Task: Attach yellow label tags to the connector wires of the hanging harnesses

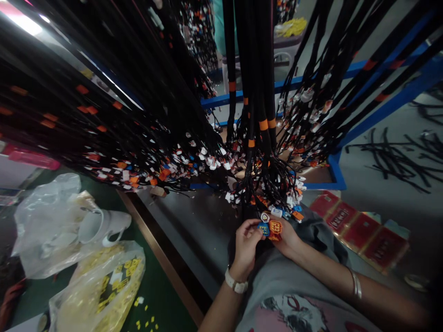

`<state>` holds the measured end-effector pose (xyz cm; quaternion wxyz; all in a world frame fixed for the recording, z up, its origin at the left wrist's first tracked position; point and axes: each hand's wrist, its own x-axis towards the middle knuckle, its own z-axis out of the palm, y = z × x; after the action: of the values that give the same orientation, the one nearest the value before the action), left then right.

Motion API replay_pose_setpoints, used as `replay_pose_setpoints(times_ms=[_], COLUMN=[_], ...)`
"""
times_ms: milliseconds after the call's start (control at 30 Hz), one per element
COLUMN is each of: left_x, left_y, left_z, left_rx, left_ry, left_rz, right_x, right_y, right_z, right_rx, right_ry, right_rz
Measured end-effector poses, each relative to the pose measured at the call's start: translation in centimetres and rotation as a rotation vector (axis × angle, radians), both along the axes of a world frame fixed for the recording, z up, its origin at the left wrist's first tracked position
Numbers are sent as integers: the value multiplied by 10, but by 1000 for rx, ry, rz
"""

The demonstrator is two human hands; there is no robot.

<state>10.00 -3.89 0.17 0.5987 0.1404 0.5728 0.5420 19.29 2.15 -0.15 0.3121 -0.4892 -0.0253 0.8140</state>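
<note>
In the head view, my left hand (pixel 245 244) is closed, with thumb and fingers pinching a blue connector (pixel 263 229) that has a yellow piece in its face. Beside it, my right hand (pixel 289 239) is closed around an orange connector (pixel 275 227), also with yellow in its face. A small white connector (pixel 265 217) shows just above the two. They belong to the end of a black wire harness (pixel 258 138) hanging in front of me, banded with orange tape. More white, blue and orange connectors (pixel 294 203) cluster right above my hands.
Many black harnesses (pixel 155 83) hang close at left and right. A blue frame (pixel 323 186) stands behind them. On the green table (pixel 166 295) lie a bag of yellow pieces (pixel 114 286) and a white mug (pixel 104 226) in plastic. Red packaging (pixel 363 230) lies at right.
</note>
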Motion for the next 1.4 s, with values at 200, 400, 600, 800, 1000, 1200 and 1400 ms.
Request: replay_pose_setpoints(times_ms=[200,400,600,800,1000,1200,1400], left_x=[1,0,0,-10,-41,-69,-77], left_y=[0,0,0,4,9,10,12], left_z=[1,0,-1,4,8,-1,-7], left_rx=[-12,-5,-13,6,-29,-23,-76], left_ry=[-43,-60,-79,-107,4,54,109], left_rz=[19,44,69,-44,13,181,221], right_x=[0,0,-1,2,14,13,10], right_y=[0,-3,-3,-2,4,2,-7], right_z=[2,-1,-2,-6,-9,-4,-2], right_rx=[29,85,110,23,-176,-55,270], right_ry=[-28,-51,-60,68,208,116,-105], right_rz=[-2,9,12,49,-36,116,363])
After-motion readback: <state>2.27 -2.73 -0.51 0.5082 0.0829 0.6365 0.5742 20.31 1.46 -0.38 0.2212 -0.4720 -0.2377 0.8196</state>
